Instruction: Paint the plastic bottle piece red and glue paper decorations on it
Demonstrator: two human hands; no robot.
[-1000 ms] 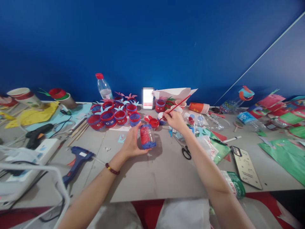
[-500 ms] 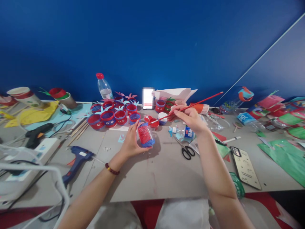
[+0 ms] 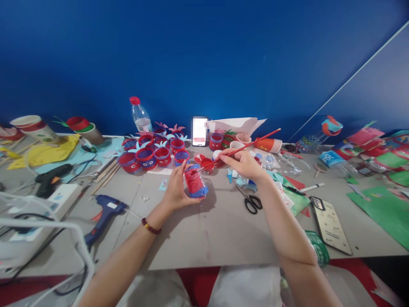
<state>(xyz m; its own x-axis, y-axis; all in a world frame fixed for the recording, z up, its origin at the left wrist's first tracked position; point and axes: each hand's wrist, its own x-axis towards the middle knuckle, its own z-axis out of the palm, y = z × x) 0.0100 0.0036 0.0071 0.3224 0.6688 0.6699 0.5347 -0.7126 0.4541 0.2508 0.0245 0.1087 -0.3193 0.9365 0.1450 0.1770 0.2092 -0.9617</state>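
Brush (image 3: 260, 140) swung left on my feed since the last frame: its tip was by the red paint pot (image 3: 209, 171), now it's touching the painted cup (image 3: 195, 184) in my left hand (image 3: 175, 186). Left fingers curl partway round the cup; my right hand (image 3: 241, 163) pinches the brush. Looks like the coating step, so I'd want light strokes, cup steady. Bare tabletop (image 3: 223, 243) toward the near edge, but scissors (image 3: 252, 204) lie rightward and decorated cups (image 3: 147, 159) crowd the far side.

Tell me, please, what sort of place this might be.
Likely a craft workroom, judging by the red paintbrush in the right hand, the blue glue gun and the black-handled scissors.
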